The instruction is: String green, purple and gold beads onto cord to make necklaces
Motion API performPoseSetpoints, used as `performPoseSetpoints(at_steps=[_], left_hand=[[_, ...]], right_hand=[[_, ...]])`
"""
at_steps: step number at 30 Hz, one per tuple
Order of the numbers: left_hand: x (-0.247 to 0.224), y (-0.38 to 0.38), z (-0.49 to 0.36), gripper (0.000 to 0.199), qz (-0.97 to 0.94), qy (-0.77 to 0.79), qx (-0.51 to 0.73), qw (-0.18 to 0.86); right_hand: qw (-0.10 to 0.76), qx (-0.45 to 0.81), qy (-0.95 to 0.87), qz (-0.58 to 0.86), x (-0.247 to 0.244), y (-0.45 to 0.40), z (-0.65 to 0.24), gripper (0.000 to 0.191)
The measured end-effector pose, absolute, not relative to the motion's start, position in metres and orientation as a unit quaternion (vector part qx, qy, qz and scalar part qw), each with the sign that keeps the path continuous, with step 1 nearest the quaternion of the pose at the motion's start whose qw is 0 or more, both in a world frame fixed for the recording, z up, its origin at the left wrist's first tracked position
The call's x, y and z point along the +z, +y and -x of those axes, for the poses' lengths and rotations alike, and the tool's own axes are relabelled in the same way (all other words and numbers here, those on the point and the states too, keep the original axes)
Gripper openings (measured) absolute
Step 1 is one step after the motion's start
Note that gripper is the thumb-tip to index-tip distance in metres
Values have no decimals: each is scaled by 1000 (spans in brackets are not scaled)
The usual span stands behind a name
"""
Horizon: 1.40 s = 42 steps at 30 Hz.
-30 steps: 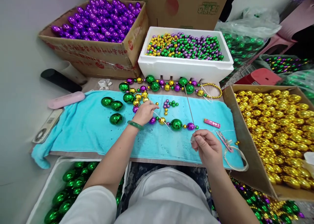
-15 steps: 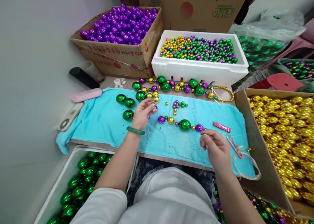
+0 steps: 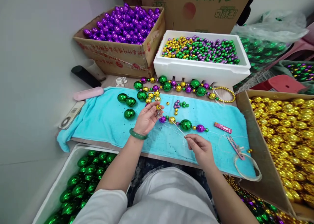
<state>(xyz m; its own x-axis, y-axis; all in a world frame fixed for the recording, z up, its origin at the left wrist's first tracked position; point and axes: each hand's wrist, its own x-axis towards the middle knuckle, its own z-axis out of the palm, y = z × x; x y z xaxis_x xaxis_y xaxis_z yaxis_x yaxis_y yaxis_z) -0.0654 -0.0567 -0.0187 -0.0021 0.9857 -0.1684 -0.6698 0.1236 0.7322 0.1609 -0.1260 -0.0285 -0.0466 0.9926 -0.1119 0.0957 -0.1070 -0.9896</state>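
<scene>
My left hand (image 3: 147,119), with a green bangle at its wrist, pinches a gold bead (image 3: 158,107) over the towel. Between finger and thumb, my right hand (image 3: 200,148) grips the near end of a long thin needle (image 3: 177,125). The needle's far end reaches the gold bead; whether it is through the hole I cannot tell. Below lies a strung row with purple, gold and green beads, its big green bead (image 3: 185,124) in the middle and a purple bead (image 3: 200,128) near the right end. Loose thread trails on the towel.
On the blue towel (image 3: 103,119) lie large green balls (image 3: 129,114), small loose beads (image 3: 177,103), a pink packet (image 3: 222,127) and snips (image 3: 235,148). A finished-looking bead strand (image 3: 195,84) lies behind. Boxes of purple (image 3: 117,60), mixed (image 3: 201,68), gold (image 3: 257,145) and green beads (image 3: 59,175) surround the towel.
My right hand has moved left from the strung row's end, and the needle now spans between both hands. My left hand has turned and shows a gold bead in its fingers.
</scene>
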Motion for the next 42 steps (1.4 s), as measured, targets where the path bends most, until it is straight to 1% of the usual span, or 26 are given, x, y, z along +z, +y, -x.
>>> performPoseSetpoints(at_steps=[7,12,16,18,20,22,23,25,27,29,30,32,34,36,38,39,42], left_hand=[[-20,-57,69,27,-265,347,623,649],[-23,-58,69,27,-316,372,626,608],[-20,-64,67,42,-445,410,579,547],[-17,-66,74,42,-543,465,528,458],[-16,-66,90,32,-608,567,472,294],[-19,-65,114,29,-610,675,394,128],[-22,-65,128,31,-599,718,346,78],[-32,-66,152,40,-578,774,253,48],[-43,-67,169,48,-564,799,194,73],[-52,-69,177,49,-549,806,192,108],[-55,-70,178,49,-538,806,216,121],[-56,-72,175,51,-503,791,311,155],[-51,-74,167,53,-443,741,438,251],[-42,-76,156,49,-368,642,537,404],[-31,-77,143,42,-304,530,581,537],[-27,-77,138,40,-281,486,590,580],[-19,-76,123,40,-242,412,600,641]], right_hand=[[430,524,-493,546,-30,-127,-165,22],[422,518,-499,552,-32,-127,-168,24],[421,525,-504,542,-36,-123,-166,23],[432,530,-500,531,-39,-121,-165,22],[444,534,-493,525,-42,-119,-164,22],[452,535,-486,523,-44,-118,-164,22],[452,536,-484,523,-44,-118,-164,23],[448,541,-483,523,-45,-118,-164,23],[444,545,-485,521,-45,-117,-162,24],[444,545,-487,518,-44,-116,-160,24],[445,545,-487,518,-44,-115,-159,24],[444,548,-484,518,-42,-116,-157,24],[435,556,-485,517,-41,-117,-156,24],[423,560,-491,516,-40,-120,-157,25],[416,558,-498,517,-40,-122,-157,26],[414,555,-501,519,-39,-123,-157,26],[409,545,-511,524,-37,-125,-159,26]])
